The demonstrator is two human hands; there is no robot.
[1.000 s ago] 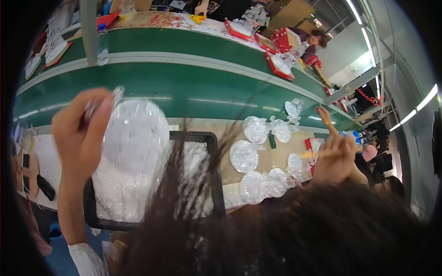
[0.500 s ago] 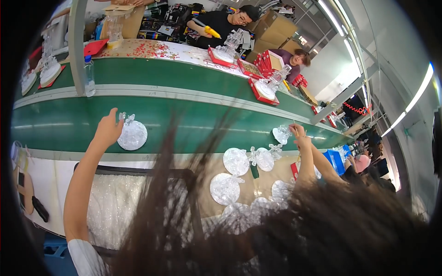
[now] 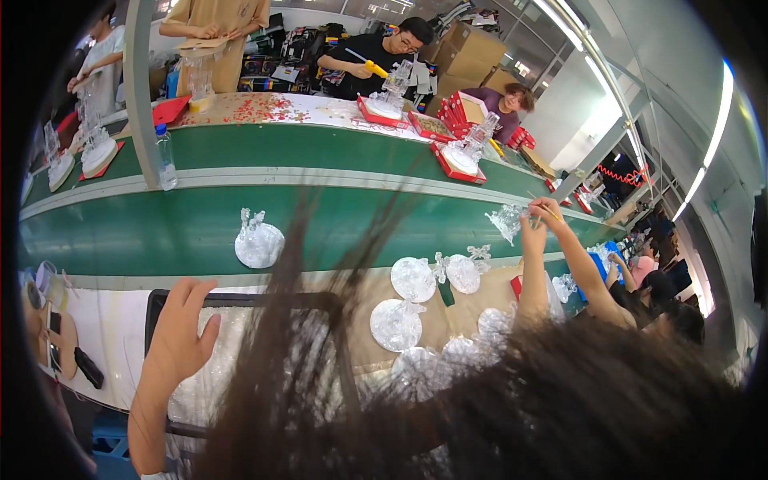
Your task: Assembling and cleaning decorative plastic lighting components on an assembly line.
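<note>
My left hand [image 3: 180,332] is over the left part of a black-rimmed tray [image 3: 240,301]. Its fingers point forward across the rim, thumb apart, and nothing shows in the hand. Small glittering clear pieces [image 3: 210,352] fill the tray. Beyond it, on the green conveyor belt [image 3: 344,220], sits a round frosted clear base [image 3: 259,243] with small clear pieces standing at its far edge. My right hand is not in sight; dark hair covers much of the lower picture.
To the right, a co-worker's two hands [image 3: 538,218] hold a clear piece [image 3: 507,222] and a thin yellow stick. Several round clear bases [image 3: 396,324] lie on brown paper. A bottle [image 3: 166,156] stands by a metal post. Across the belt, a person holds a yellow glue gun [image 3: 376,70].
My left hand has let go of the clear base on the belt and drawn back to the tray. The view has shifted slightly. The co-worker's hands have lifted a clear piece.
</note>
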